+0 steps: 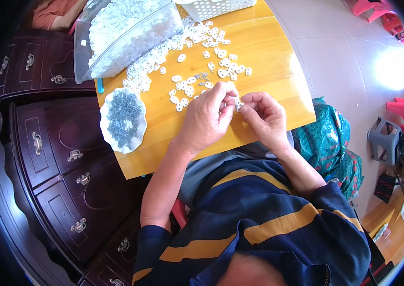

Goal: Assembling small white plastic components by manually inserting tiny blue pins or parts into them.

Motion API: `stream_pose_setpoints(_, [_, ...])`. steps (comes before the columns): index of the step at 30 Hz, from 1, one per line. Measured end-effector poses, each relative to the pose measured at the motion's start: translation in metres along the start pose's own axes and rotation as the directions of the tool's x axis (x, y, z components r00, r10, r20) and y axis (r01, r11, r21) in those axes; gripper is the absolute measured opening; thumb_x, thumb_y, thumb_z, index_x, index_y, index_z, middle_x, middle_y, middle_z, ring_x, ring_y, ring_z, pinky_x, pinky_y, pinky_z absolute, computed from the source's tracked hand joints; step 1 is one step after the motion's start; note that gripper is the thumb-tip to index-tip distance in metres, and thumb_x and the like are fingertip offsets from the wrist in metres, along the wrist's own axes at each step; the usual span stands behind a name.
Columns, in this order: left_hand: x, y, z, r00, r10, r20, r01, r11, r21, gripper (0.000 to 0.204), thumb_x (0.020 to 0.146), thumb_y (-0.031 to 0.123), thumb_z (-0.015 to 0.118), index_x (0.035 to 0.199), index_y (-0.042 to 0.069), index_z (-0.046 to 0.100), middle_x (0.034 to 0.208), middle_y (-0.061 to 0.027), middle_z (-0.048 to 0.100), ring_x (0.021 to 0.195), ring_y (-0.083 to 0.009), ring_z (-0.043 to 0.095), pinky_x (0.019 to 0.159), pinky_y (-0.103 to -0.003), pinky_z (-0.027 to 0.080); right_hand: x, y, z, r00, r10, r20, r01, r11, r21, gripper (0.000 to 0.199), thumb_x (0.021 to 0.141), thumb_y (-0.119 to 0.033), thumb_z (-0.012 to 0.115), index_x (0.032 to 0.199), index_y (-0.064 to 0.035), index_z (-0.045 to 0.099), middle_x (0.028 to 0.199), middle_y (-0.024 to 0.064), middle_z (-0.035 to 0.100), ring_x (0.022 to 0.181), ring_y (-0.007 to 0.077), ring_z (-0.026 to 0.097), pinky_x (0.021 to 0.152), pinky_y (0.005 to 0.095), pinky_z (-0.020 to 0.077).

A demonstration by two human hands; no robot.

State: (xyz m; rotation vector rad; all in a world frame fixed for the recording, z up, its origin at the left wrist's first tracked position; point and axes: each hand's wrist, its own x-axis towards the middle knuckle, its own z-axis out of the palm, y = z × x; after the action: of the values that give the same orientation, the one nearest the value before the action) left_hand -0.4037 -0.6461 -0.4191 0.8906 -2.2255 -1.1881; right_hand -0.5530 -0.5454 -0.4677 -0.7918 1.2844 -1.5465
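Observation:
Above the near edge of the yellow wooden table (271, 52), my two hands meet with closed, pinching fingers. My right hand (266, 116) pinches a small white plastic piece (239, 104) between thumb and index finger. Close against it, my left hand (207, 114) has thumb and fingers pressed together; whatever is in them is hidden. Just beyond my left hand lie loose white two-holed plastic pieces (189, 91) and a few small grey metal pins (203, 75). Left of my left forearm, a white scalloped dish (142, 135) holds many grey metal pins (123, 113).
A clear plastic bin (118, 61) full of white pieces stands at the far left, with more pieces spilled beside it. A white perforated basket (217, 8) is at the far edge. Dark drawers (59, 167) flank the left; a green bag (326, 131) is at right.

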Motion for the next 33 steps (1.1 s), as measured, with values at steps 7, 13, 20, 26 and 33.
stream_pose_setpoints(7, [-0.0008,0.0006,0.0003,1.0,0.009,-0.008,-0.009,1.0,0.012,0.024,0.091,-0.003,0.065,0.109,0.008,0.055,0.086,-0.0113,0.068,0.082,-0.0297,0.071,0.069,-0.041,0.056,0.0006,0.0017,-0.0011,1.0,0.008,-0.005,-0.008,1.0,-0.01,0.015,0.096,-0.001,0.071,0.111,0.0019,0.068,0.09,-0.0015,0.07,0.081,0.002,0.063,0.074,0.0182,0.0526])
stream_pose_setpoints(13, [0.0007,0.0039,0.0008,1.0,0.006,0.006,-0.006,1.0,0.005,0.022,0.091,-0.003,0.065,0.108,0.007,0.055,0.086,-0.0117,0.068,0.081,-0.0295,0.071,0.069,-0.041,0.056,0.0008,0.0019,-0.0009,1.0,0.0,-0.007,0.0,1.0,-0.017,0.015,0.096,-0.001,0.071,0.11,0.0013,0.068,0.089,-0.0021,0.07,0.08,0.0014,0.062,0.073,0.018,0.052])
stream_pose_setpoints(20, [0.0007,0.0025,-0.0001,1.0,0.002,-0.01,-0.002,1.0,0.007,0.023,0.09,-0.004,0.065,0.107,0.007,0.055,0.085,-0.0117,0.067,0.08,-0.03,0.071,0.068,-0.041,0.056,0.0007,0.0018,-0.0011,1.0,0.011,-0.003,-0.011,1.0,-0.012,0.014,0.096,0.0,0.071,0.11,0.0012,0.068,0.089,-0.0019,0.07,0.08,0.0014,0.062,0.073,0.0178,0.0517])
stream_pose_setpoints(26, [0.0013,0.0031,-0.0009,1.0,0.011,0.002,-0.011,0.999,0.035,0.023,0.09,-0.004,0.065,0.108,0.007,0.055,0.085,-0.0114,0.067,0.08,-0.0301,0.07,0.068,-0.042,0.055,0.0008,0.0034,-0.0014,1.0,0.021,-0.004,-0.021,1.0,-0.005,0.014,0.096,0.0,0.071,0.109,0.0008,0.068,0.089,-0.0021,0.069,0.08,0.0014,0.062,0.072,0.0179,0.0517])
stream_pose_setpoints(33, [0.0009,0.0018,0.0003,1.0,0.007,0.006,-0.007,0.999,0.048,0.022,0.091,-0.002,0.065,0.107,0.008,0.055,0.084,-0.0113,0.066,0.079,-0.0307,0.07,0.067,-0.042,0.055,0.001,0.0024,-0.0008,1.0,0.007,-0.003,-0.007,1.0,-0.022,0.012,0.095,0.0,0.071,0.108,0.0004,0.068,0.088,-0.0028,0.069,0.08,0.0011,0.061,0.072,0.0178,0.0514])
